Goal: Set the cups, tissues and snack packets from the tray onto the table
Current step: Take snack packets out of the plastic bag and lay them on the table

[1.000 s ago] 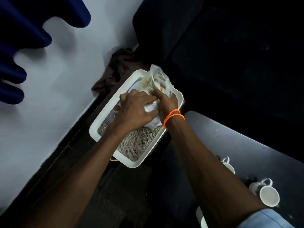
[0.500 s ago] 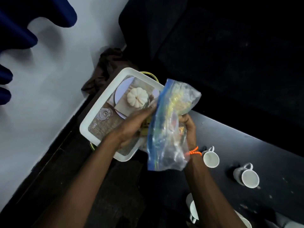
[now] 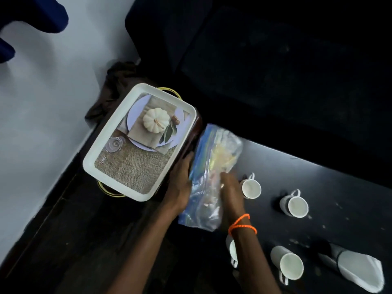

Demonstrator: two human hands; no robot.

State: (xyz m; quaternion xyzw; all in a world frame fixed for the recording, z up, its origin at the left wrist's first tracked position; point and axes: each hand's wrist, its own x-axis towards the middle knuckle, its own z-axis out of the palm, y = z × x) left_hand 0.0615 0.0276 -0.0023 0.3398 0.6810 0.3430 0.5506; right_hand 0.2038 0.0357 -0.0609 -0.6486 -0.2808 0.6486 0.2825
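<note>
Carrying the snack bag [image 3: 214, 175] clear of the tray [image 3: 101, 149], gripped between our left hand [image 3: 180, 187] and right hand [image 3: 231, 187], we judge lowering it onto the table [image 3: 339, 187] beside the cups [image 3: 251, 188] comes next.

Clear plastic zip bag with blue seal [image 3: 209, 177]: motion-blurred, contents unreadable. White ceramic cup [image 3: 232, 250], just below the right wrist: mostly hidden by the forearm. Left hand [image 3: 180, 187]: fingertips hidden behind the bag. Both arms: cut off at bottom edge.
</note>
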